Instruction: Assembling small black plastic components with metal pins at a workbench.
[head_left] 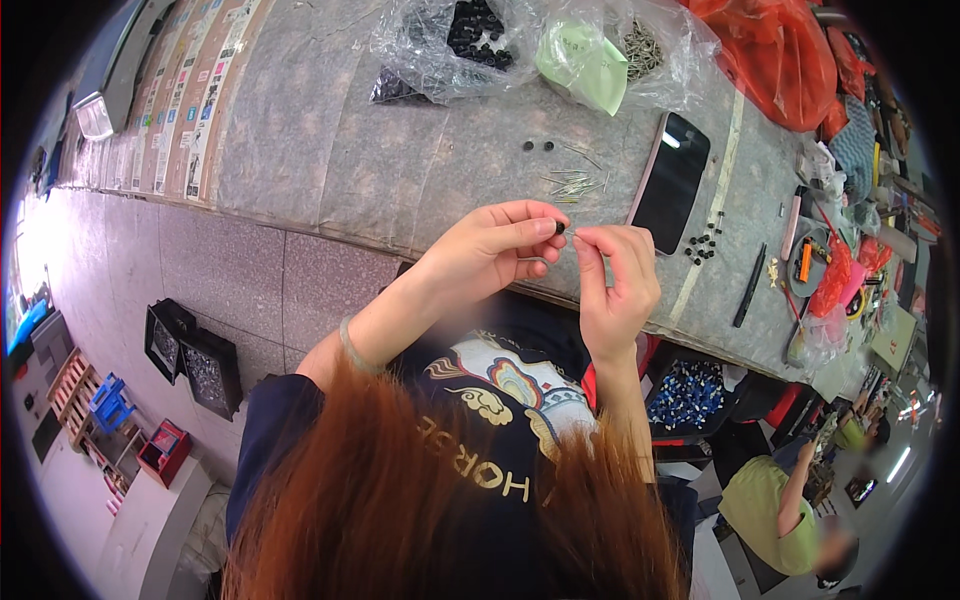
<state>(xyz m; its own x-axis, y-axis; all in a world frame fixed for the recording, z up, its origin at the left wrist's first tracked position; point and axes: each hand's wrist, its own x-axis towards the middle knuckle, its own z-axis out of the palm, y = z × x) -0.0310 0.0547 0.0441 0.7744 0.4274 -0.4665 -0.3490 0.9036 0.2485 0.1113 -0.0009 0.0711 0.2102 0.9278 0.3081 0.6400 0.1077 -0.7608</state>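
Observation:
Between the thumb and fingers of my left hand (495,248) is a small black cap (560,228). My right hand (618,275) pinches a thin metal pin (571,233) whose end meets the cap or lies right beside it; I cannot tell which. Both hands are over the table's near edge. Just beyond them lies a loose pile of thin metal pins (573,184). Two more black caps (538,146) sit behind that pile. To the right of my right hand, several small black pieces (703,246) are scattered by a phone (670,182) with a dark screen.
Clear plastic bags at the back hold black caps (478,35) and metal pieces (643,50), with a green paper (583,65) between. A red bag (775,60) and a black pen (749,286) lie right. Below is a bin of blue-and-white parts (688,394). Another person (775,510) sits lower right.

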